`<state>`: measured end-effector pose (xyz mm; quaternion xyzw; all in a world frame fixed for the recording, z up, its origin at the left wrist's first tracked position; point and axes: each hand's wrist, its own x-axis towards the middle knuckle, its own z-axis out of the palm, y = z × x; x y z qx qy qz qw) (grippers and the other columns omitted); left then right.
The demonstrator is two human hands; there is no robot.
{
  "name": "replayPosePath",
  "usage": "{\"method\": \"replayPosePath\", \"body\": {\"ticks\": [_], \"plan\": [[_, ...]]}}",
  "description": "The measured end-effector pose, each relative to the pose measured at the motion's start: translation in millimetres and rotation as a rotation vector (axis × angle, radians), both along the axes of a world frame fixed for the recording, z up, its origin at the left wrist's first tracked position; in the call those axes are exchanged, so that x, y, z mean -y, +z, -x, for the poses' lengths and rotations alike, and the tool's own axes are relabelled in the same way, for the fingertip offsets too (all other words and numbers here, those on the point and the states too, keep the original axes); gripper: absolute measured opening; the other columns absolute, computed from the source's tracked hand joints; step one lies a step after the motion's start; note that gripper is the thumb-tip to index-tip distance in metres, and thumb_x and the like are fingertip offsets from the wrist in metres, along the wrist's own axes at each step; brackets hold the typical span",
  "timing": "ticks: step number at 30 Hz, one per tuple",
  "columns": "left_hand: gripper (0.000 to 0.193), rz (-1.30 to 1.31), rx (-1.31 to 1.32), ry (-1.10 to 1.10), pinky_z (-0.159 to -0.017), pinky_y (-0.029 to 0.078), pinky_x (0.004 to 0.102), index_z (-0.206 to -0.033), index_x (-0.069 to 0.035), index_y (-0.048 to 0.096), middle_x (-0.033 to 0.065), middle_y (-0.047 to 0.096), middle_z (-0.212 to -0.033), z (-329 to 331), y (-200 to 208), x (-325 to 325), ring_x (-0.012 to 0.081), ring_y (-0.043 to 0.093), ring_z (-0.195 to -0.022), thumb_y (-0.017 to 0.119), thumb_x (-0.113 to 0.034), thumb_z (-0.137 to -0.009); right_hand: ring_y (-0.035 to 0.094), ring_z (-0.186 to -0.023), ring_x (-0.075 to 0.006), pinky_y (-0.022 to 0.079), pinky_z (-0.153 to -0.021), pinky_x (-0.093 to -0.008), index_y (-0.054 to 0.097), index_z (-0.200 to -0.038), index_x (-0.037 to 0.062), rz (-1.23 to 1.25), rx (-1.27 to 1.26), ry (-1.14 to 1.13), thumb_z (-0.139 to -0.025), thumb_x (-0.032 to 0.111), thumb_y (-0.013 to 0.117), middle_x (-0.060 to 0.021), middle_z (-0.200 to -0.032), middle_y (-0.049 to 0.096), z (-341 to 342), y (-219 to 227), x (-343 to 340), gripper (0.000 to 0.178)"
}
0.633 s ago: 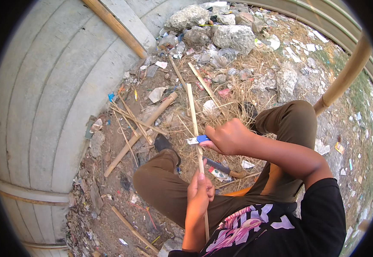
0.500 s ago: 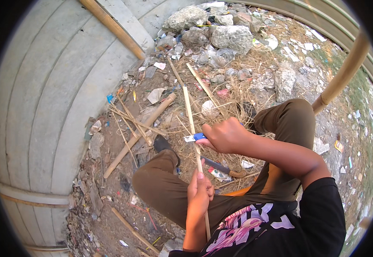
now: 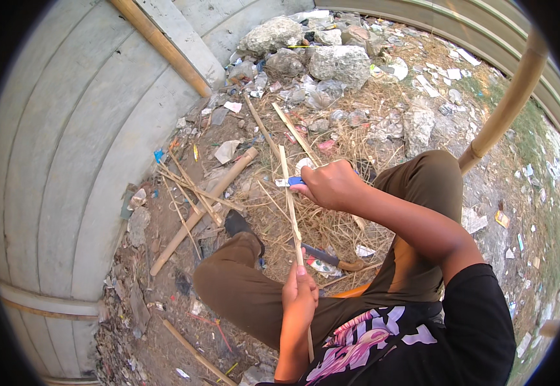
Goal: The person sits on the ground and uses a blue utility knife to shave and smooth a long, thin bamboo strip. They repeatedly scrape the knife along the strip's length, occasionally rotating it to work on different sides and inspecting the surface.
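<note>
My left hand [image 3: 300,293] is wrapped round the lower part of a thin pale bamboo strip [image 3: 291,209], its thumb lying along the strip. The strip slants up and away from me, and its lower end passes down past my wrist. In my right hand [image 3: 335,185] is a blue utility knife [image 3: 296,181], gripped with the fingers closed. The knife's blade end lies across the strip near its far tip. Below the knife, a stretch of the strip looks rough and shaved.
A machete with a wooden handle [image 3: 348,264] lies between my legs. Bamboo pieces, including a thick pole [image 3: 204,211], lie on the littered ground to the left. Big rocks [image 3: 339,65] sit at the back. A grey panel wall [image 3: 67,148] stands left, and a bamboo post [image 3: 508,103] leans at right.
My right hand and the knife have moved up along the strip, away from my left hand, toward its far tip. My left hand keeps its hold. The view has shifted slightly.
</note>
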<state>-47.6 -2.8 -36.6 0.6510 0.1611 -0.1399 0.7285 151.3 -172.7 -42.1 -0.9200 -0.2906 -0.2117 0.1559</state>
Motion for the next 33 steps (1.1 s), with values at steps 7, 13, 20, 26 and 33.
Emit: {"method": "replayPosePath", "body": {"ticks": [7,13,20,26,33], "plan": [[0.05,-0.044,0.008,-0.104,-0.044,0.025,0.0208,-0.153,-0.009,0.036,-0.0043,0.034,-0.071,14.4,1.6,5.0,0.0037,0.031,-0.051,0.036,-0.034,-0.111,0.063,-0.048,-0.0311,0.049,-0.046,-0.0425,0.065,-0.08,0.0043,-0.099,-0.127,-0.532,-0.103,0.05,0.045,-0.0115,-0.054,0.062,-63.5,-4.1,39.2,0.054],[0.048,0.335,-0.139,-0.051,-0.045,0.023,0.0195,-0.15,-0.008,0.037,-0.0049,0.032,-0.069,24.1,-7.3,-7.3,0.003,0.028,-0.052,0.039,-0.035,-0.11,0.069,-0.079,-0.0385,0.054,-0.072,-0.0521,0.067,-0.092,0.0025,-0.337,-0.462,-0.561,-0.107,0.052,0.023,-0.0206,-0.08,0.069,-60.6,36.3,74.6,0.067],[0.03,0.281,0.013,-0.007,-0.046,0.03,0.0202,-0.122,-0.006,0.044,-0.0005,0.04,-0.072,9.7,2.6,-1.8,0.0044,0.034,-0.053,0.043,-0.032,-0.109,0.064,-0.068,-0.0408,0.049,-0.067,-0.053,0.062,-0.091,0.0029,-0.368,-0.553,0.045,-0.105,0.052,0.032,-0.0192,-0.068,0.062,5.0,28.5,14.9,0.059],[0.027,0.315,0.052,0.012,-0.046,0.033,0.0202,-0.115,-0.005,0.047,-0.0001,0.041,-0.069,12.6,5.5,-12.6,0.0047,0.035,-0.051,0.042,-0.031,-0.109,0.063,-0.056,-0.0414,0.048,-0.053,-0.0516,0.056,-0.095,0.0031,-0.198,-0.45,0.132,-0.104,0.049,0.039,-0.0181,-0.059,0.06,53.0,22.2,-0.5,0.05],[0.025,0.431,0.025,0.024,-0.04,0.024,0.0218,-0.101,-0.009,0.045,-0.0049,0.029,-0.062,14.2,5.2,-15.1,0.0039,0.024,-0.046,0.039,-0.031,-0.11,0.059,-0.047,-0.0398,0.047,-0.047,-0.0485,0.053,-0.09,0.0022,-0.135,-0.229,0.159,-0.103,0.046,0.045,-0.0164,-0.054,0.058,56.3,7.2,-10.3,0.047]]}}
